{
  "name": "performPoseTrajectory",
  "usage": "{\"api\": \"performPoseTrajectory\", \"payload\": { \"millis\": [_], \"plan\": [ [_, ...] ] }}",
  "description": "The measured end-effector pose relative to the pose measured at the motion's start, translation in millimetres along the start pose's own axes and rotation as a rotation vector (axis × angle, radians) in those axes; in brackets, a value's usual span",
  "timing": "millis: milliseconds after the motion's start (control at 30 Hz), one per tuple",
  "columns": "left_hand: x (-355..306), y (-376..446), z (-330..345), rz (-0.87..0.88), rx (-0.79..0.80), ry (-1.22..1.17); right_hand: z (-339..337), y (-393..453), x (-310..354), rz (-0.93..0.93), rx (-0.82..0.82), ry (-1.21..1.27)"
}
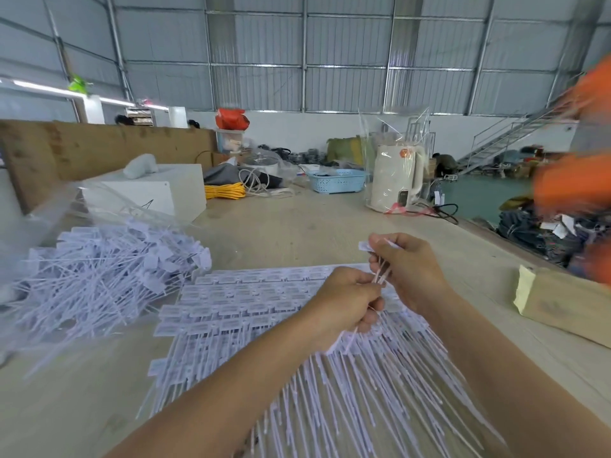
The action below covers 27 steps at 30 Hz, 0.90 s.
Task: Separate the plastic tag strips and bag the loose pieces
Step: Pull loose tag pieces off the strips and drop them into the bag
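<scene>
While the left hand (347,304) and right hand (405,269) both pinched thin white plastic tag strips (380,276) at frame centre, a clean split probably needed short opposing pulls near the joint.

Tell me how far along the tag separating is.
Done: a big heap of loose tags lies at the left, partly in a clear bag. In hand: left hand and right hand pull one tag apart. Left: several joined sheets on the table.
</scene>
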<state>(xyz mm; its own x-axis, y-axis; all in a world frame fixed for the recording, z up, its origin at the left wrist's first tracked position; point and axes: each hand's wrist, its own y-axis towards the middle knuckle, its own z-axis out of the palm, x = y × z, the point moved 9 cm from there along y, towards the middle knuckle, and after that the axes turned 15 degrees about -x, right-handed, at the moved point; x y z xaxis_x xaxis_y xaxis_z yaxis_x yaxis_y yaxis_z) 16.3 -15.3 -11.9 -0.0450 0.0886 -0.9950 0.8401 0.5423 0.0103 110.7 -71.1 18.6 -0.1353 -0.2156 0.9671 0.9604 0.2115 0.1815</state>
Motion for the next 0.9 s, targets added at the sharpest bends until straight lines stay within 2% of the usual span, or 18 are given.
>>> {"api": "performPoseTrajectory", "payload": {
  "millis": [200, 433, 633, 767, 900],
  "plan": [
    [-31, 9, -45, 0.273, -0.118, 0.522, 25, -11, 3, 0.056, 0.086, 0.032],
    [-38, -31, -163, 0.461, -0.458, 0.744, 138, -56, -2, 0.120, 0.353, 0.012],
    [-22, -66, -278, 0.443, -0.775, 0.782, 252, -116, -12, 0.115, 0.617, -0.023],
    [-18, -75, -345, 0.398, -1.023, 0.772, 293, -137, -20, -0.044, 0.726, -0.183],
    [-11, -57, -394, 0.280, -1.158, 0.840, 300, -143, -35, -0.252, 0.749, -0.389]
  ]
}}
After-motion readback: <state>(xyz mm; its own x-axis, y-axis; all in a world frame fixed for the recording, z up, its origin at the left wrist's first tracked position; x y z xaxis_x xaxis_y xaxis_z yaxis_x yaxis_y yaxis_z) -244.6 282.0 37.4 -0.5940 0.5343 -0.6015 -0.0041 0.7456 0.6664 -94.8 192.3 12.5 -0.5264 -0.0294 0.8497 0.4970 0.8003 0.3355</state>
